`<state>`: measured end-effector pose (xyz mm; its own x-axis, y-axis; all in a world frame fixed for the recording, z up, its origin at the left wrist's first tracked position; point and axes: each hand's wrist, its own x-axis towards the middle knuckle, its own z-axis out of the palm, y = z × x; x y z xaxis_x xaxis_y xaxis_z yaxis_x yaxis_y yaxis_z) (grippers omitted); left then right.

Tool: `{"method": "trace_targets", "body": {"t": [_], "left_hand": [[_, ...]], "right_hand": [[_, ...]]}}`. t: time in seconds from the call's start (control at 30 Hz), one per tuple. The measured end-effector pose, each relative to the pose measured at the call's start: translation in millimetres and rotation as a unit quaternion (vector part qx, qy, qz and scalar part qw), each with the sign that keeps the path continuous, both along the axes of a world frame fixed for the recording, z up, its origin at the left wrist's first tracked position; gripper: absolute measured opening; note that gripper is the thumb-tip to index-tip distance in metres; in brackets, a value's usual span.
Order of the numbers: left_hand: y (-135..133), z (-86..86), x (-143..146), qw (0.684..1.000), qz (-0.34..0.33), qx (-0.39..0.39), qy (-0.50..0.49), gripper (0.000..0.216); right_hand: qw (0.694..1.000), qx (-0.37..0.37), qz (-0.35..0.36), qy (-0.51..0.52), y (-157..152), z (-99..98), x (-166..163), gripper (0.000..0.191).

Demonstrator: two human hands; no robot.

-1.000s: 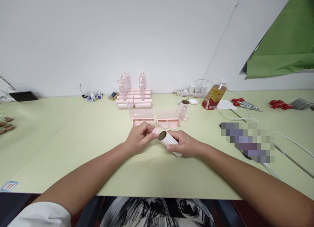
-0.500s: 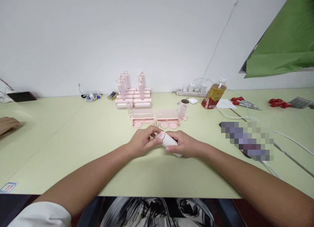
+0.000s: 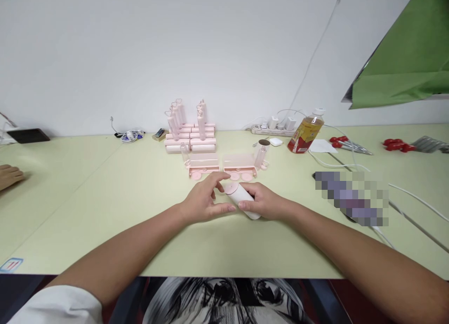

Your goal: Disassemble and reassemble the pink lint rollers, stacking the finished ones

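My right hand (image 3: 264, 200) is wrapped round a white lint roll (image 3: 248, 206), which is tilted with its pink end cap (image 3: 231, 189) towards the upper left. My left hand (image 3: 205, 198) is beside that cap, fingers and thumb spread apart and holding nothing. Its thumb tip is close to the side of the roll; whether it touches I cannot tell. Just beyond my hands are two pink cases (image 3: 204, 161) with clear covers, with pink discs (image 3: 247, 177) in front of them. A cardboard-cored roll (image 3: 264, 144) stands behind the right case.
Pink rollers with upright clear handles (image 3: 191, 141) are stacked by the wall. A drink bottle (image 3: 306, 131), a power strip (image 3: 270, 130) and red-handled scissors (image 3: 351, 146) are at right, with cables nearby. Another person's hand (image 3: 10, 175) rests at the far left.
My left hand has let go of the pink end cap and its fingers have spread apart. The cap stays on the roll's end, and my right hand still grips the roll.
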<state>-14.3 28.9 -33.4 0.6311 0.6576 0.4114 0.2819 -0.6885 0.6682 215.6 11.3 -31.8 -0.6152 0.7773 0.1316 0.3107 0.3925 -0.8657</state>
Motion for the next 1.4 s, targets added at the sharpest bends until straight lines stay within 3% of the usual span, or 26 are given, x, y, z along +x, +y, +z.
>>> {"method": "trace_targets", "body": {"t": [0.2,0.47,0.93,1.4], "left_hand": [[3,-2.0,2,0.997,0.022,0.070,-0.004,0.061],[0,-8.2,3,0.999,-0.021,-0.016,0.023,0.057],[3,-10.4,2,0.999,-0.032,0.028,0.014,0.041],[4,-10.5,1,0.998,-0.036,0.041,0.026,0.039]], "right_hand": [[1.000,-0.011,-0.016,0.021,2,-1.6,1,0.051],[0.999,-0.017,0.000,0.031,1,0.3,1,0.054],[1.000,-0.004,0.000,0.008,2,-2.5,2,0.052],[1.000,-0.004,-0.006,-0.007,1,-0.9,3,0.055]]}}
